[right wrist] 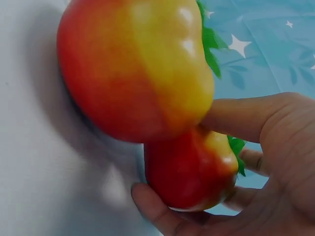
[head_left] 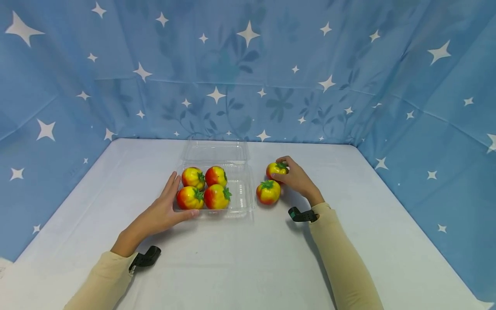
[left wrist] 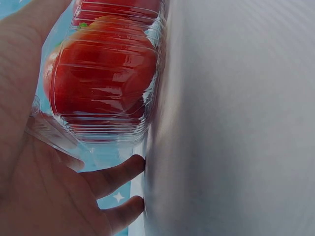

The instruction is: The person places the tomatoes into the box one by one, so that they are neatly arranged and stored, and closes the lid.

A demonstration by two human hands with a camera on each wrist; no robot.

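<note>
A clear plastic clamshell box (head_left: 240, 193) lies with its lid (head_left: 215, 150) folded back, away from me. Several red-and-yellow toy tomatoes with green leafy tops, such as this one (head_left: 217, 197), fill its left and middle parts. My left hand (head_left: 164, 211) rests at the box's near left corner, fingers straight along the left side and thumb along the front edge. To the right of the box, my right hand (head_left: 297, 177) grips the farther of two loose tomatoes (right wrist: 189, 172), thumb on one side and fingers round the other. The nearer loose tomato (head_left: 268, 192) sits just in front of it.
A white cloth (head_left: 217, 267) covers the table. Blue star-patterned curtains (head_left: 248, 86) rise at its back and sides. The box's right end (head_left: 242, 189) holds no tomato. Black straps with small devices, like this one (head_left: 145, 258), sit on both wrists.
</note>
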